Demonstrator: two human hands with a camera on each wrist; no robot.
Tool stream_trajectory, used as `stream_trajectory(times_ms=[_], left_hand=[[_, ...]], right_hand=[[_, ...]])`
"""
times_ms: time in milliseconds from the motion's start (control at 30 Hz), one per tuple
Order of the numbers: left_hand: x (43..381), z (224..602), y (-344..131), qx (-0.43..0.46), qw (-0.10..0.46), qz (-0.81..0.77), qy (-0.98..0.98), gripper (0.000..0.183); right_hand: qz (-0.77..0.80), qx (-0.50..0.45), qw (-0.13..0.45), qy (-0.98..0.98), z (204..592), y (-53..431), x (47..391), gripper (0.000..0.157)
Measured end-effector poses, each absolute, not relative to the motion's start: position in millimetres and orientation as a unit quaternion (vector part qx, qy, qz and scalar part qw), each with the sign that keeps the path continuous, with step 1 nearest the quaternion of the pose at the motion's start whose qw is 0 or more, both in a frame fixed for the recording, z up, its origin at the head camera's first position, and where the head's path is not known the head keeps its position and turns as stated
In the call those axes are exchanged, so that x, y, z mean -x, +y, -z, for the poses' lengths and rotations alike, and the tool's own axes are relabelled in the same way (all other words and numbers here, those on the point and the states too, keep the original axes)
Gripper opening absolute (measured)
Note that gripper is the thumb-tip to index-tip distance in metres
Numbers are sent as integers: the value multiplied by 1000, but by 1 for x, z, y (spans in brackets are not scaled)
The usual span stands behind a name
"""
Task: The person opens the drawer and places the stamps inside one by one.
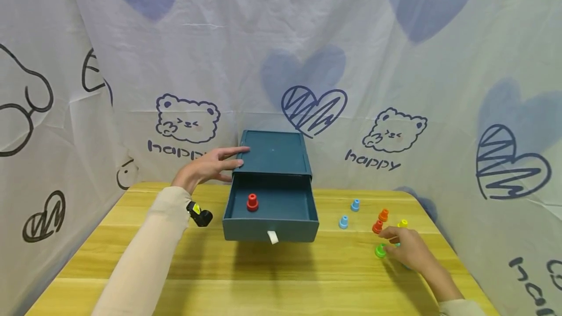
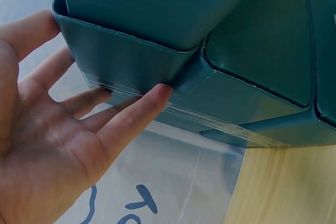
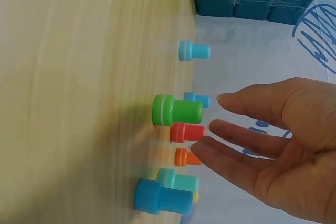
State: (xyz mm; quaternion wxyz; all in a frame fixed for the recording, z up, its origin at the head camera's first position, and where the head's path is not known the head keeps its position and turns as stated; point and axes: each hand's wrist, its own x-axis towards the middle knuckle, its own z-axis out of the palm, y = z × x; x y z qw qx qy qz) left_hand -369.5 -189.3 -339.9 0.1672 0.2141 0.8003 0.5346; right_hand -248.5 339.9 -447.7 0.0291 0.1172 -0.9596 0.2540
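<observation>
Right fingers (image 3: 231,164) parted near stepped green plastic peg (image 3: 178,110), left fingers (image 2: 135,117) spread against boxy teal cabinet (image 1: 274,154)

Heart-printed cloth (image 1: 281,33) hangs behind a wood-grained table (image 1: 347,277).

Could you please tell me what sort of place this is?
It looks like a makeshift tabletop work area, probably indoors: a wood-grain table, printed sheeting hung behind and beside it, and a blue-green drawer unit on top.
</observation>
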Motion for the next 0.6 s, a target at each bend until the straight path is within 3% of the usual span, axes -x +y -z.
stream_trajectory(times_ms=[600], left_hand=[[370,341,-189,-212,166,-535,801,63]], right_hand=[[-302,-104,2,-948,457,337,249,31]])
